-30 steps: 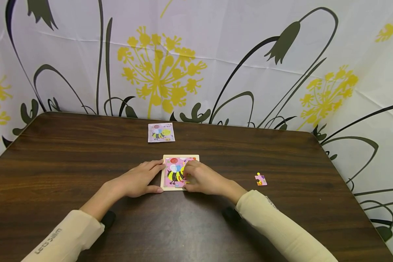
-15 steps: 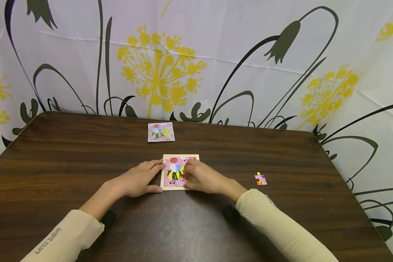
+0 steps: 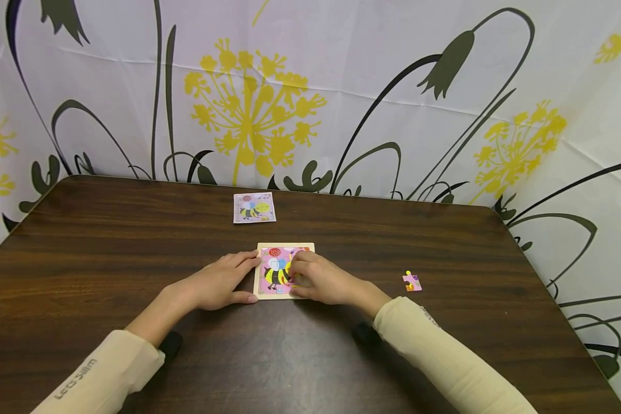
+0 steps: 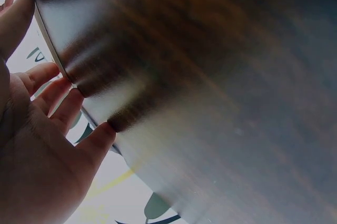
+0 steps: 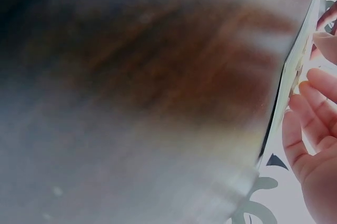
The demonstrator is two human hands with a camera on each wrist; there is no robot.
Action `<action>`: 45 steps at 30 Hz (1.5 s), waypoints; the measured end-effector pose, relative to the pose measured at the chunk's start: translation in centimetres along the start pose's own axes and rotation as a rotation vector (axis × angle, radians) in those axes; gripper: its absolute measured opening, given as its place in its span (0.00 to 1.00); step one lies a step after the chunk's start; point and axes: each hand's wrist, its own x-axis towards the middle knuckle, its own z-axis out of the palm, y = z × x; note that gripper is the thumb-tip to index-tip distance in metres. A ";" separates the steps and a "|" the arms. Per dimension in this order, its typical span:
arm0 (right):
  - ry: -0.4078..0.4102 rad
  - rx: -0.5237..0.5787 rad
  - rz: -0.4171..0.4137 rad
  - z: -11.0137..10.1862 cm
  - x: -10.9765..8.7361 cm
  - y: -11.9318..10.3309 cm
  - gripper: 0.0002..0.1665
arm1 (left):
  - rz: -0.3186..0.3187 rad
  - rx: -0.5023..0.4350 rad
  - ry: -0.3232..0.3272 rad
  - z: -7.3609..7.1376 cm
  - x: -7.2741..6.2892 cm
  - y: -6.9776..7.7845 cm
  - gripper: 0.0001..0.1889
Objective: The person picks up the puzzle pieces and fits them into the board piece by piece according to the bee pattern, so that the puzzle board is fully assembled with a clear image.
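A square jigsaw puzzle [image 3: 275, 279] with a bee picture lies in a pale wooden frame [image 3: 284, 245] mid-table. My left hand [image 3: 219, 283] rests at the frame's left side, fingertips on its edge and thumb by the lower left corner. In the left wrist view the fingers of my left hand [image 4: 52, 129] are extended and spread. Over the puzzle's right part, my right hand [image 3: 323, 280] has curled fingers and pinches a puzzle piece, mostly hidden beneath it. The right wrist view shows the bent fingers of my right hand [image 5: 316, 124] beside the frame's edge.
One loose puzzle piece [image 3: 413, 282], pink with yellow, lies to the right on the dark wooden table [image 3: 310, 356]. Behind the frame is a small card [image 3: 255, 208] with the same bee picture. A flower-patterned curtain [image 3: 372, 34] hangs along the table's back edge.
My right thumb and fingers have shifted very slightly at the puzzle's lower right. The left hand, the frame, the loose piece and the card stay in place.
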 end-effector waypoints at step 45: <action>-0.037 0.131 0.069 -2.0 -3.0 1.9 0.17 | -0.019 -0.018 -0.015 -0.1 0.0 0.1 0.38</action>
